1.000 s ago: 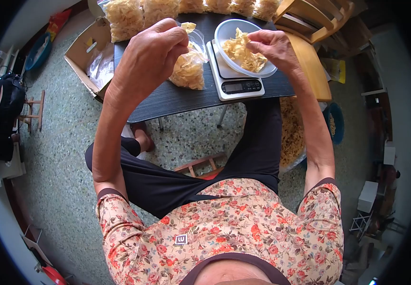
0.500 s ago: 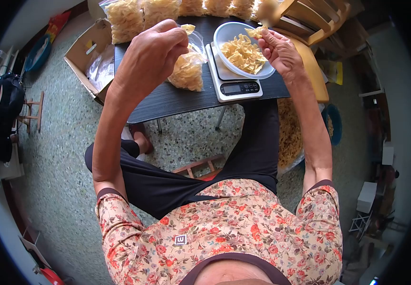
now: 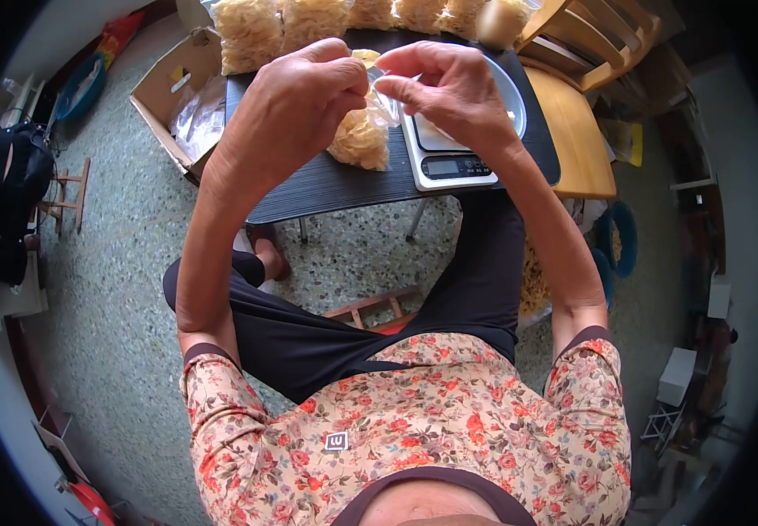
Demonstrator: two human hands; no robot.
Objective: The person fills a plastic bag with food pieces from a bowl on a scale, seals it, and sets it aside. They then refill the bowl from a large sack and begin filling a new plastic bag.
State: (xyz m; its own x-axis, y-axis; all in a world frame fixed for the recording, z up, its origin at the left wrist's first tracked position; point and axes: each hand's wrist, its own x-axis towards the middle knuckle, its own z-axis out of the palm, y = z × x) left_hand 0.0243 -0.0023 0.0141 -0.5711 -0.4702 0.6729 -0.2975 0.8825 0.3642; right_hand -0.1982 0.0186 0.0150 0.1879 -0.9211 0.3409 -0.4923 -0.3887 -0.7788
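Observation:
My left hand [image 3: 304, 96] is closed on the top edge of a clear plastic bag [image 3: 361, 140] of pale yellow dried pieces, keeping it upright on the dark table. A piece shows at the bag's mouth beside my left fingers. My right hand [image 3: 453, 92] is at the mouth's right side, thumb and index finger apart, with clear plastic between or just behind their tips. No piece shows in it. Under my right hand, a white digital kitchen scale [image 3: 453, 171] bears a white plastic bowl [image 3: 514, 88]. My hand hides most of the bowl and its contents.
Several filled bags [image 3: 318, 26] line the table's back edge. A cardboard box [image 3: 155, 110] with plastic bags inside stands left of the table [image 3: 296, 188]. A wooden chair [image 3: 572, 131] is at the right. More yellow pieces [image 3: 534, 280] lie low beside my right leg.
My right hand has moved left from above the bowl to the bag's mouth. The piece it held no longer shows in its fingers. My left hand keeps its grip on the bag.

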